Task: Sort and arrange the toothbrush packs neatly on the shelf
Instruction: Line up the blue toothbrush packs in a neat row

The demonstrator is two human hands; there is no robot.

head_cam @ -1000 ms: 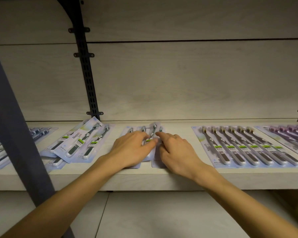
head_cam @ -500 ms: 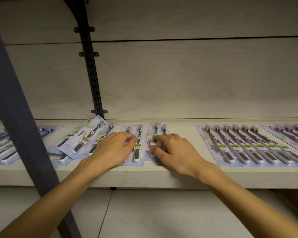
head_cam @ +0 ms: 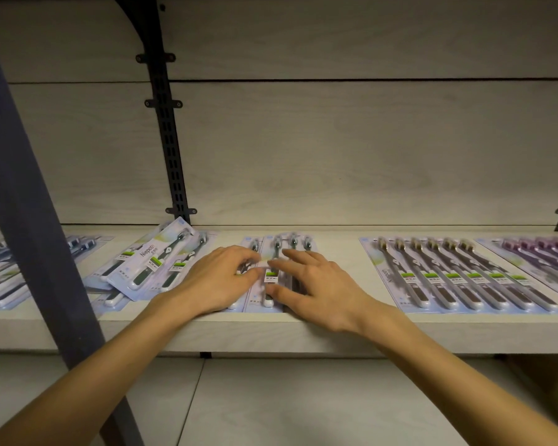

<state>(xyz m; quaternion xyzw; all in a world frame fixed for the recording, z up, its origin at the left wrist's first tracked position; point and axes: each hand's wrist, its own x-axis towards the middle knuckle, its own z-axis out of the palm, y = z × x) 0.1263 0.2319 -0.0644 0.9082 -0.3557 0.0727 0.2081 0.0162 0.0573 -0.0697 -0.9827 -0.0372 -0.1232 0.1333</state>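
The middle toothbrush packs (head_cam: 276, 268) on the shelf (head_cam: 335, 329) are pressed flat by the left hand (head_cam: 218, 281) and right hand (head_cam: 316, 289), fingers spread and laid loosely, nothing gripped.

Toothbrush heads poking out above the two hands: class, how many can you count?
4, in a row at the back of the middle packs: at and. The left hand and right hand may hide more.
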